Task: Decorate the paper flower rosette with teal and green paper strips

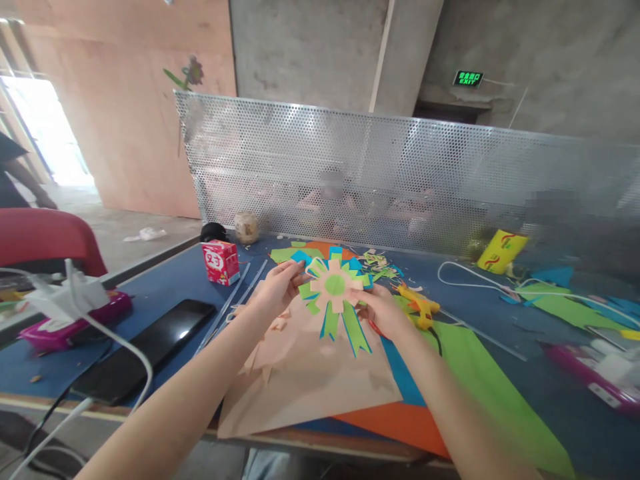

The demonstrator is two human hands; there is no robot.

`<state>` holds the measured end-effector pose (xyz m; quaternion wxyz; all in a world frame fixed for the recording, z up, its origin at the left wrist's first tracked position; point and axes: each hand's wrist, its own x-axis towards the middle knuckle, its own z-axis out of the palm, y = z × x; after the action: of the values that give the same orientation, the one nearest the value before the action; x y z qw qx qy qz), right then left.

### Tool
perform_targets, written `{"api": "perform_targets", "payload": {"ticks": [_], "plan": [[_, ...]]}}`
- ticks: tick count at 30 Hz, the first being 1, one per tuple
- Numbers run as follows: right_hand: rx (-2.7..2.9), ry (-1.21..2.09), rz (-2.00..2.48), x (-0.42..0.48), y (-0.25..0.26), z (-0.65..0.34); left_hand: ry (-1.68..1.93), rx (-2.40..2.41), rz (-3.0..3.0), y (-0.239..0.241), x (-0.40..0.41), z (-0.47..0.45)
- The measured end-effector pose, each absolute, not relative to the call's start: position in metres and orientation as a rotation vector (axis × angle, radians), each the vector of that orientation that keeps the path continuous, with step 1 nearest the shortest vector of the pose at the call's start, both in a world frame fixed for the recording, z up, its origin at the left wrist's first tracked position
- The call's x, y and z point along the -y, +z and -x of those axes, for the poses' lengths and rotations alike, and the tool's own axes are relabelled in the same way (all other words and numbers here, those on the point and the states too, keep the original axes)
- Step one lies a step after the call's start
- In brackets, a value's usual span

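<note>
Both my hands hold up a paper rosette (334,290) above the blue table (165,287). It has a green centre, a beige scalloped ring, blue and green petals and two green-and-blue ribbon tails hanging down. My left hand (277,287) pinches its left edge with closed fingers. My right hand (381,309) grips its right side, fingers curled. Under them lies a beige paper sheet (305,380) with cut-outs, on top of orange (395,427), blue and green sheets (480,380).
A yellow glue gun (419,303) lies just right of my right hand. A red carton (220,261), a black phone (145,347), a white charger with cable (70,297), a pink case (65,327) and paper scraps sit around. A perforated metal screen (400,173) bounds the back.
</note>
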<state>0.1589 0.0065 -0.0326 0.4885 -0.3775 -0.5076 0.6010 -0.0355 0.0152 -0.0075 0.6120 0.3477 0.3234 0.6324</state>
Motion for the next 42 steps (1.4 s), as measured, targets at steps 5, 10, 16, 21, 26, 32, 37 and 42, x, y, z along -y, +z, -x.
{"api": "perform_targets", "payload": {"ticks": [5,10,16,21,26,32,37,42], "plan": [[1.292,1.412,0.925,-0.0037,-0.031,-0.1562,1.439,-0.754,-0.782,-0.0071,-0.0129,0.0311],[1.321,1.367,0.951,-0.0027,-0.0316,-0.1556,1.383,-0.734,-0.755,-0.0058,-0.0124,0.0313],[1.299,1.373,0.923,-0.0045,-0.0339,-0.1569,1.386,-0.637,-0.956,-0.0056,-0.0092,0.0293],[1.337,1.392,0.912,-0.0006,-0.0293,-0.1576,1.416,-0.678,-1.0,-0.0111,-0.0106,0.0273],[1.303,1.473,0.746,0.0011,-0.0265,-0.1596,1.389,-0.699,-1.003,-0.0094,-0.0091,0.0276],[1.17,1.561,0.658,0.0008,-0.0284,-0.1564,1.39,-0.687,-1.021,-0.0102,-0.0087,0.0268],[1.051,1.588,0.691,0.0028,-0.0289,-0.1531,1.348,-0.682,-1.057,-0.0125,-0.0091,0.0265],[0.967,1.636,0.712,0.0028,-0.0257,-0.1545,1.348,-0.653,-1.061,-0.0131,-0.0095,0.0276]]}}
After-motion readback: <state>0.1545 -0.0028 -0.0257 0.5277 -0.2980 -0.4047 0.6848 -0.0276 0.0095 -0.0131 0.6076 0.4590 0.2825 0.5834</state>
